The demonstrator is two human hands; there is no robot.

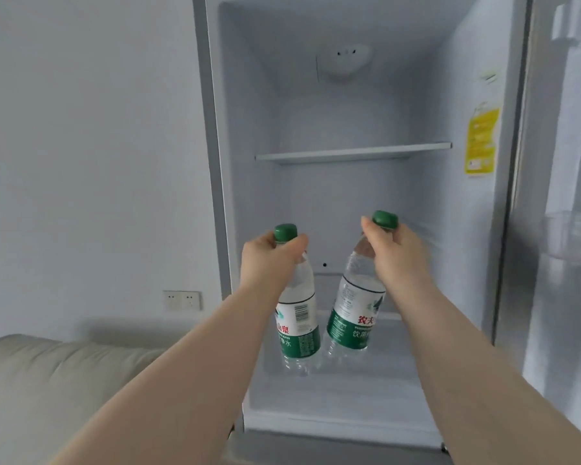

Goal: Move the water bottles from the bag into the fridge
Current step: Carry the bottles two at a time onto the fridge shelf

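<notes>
Two clear water bottles with green caps and green-and-white labels are held inside the open fridge (349, 152). My left hand (269, 260) grips the neck of the left bottle (299, 317), which stands upright with its base at the fridge's lower floor. My right hand (396, 253) grips the neck of the right bottle (353, 313), which tilts with its cap to the right and its base low over the same floor. The bag is out of view.
A glass shelf (353, 153) spans the fridge above the bottles, with nothing on it. The open fridge door (564, 229) with a door bin stands at the right. A beige sofa (47, 380) and a wall socket (182, 300) are at the left.
</notes>
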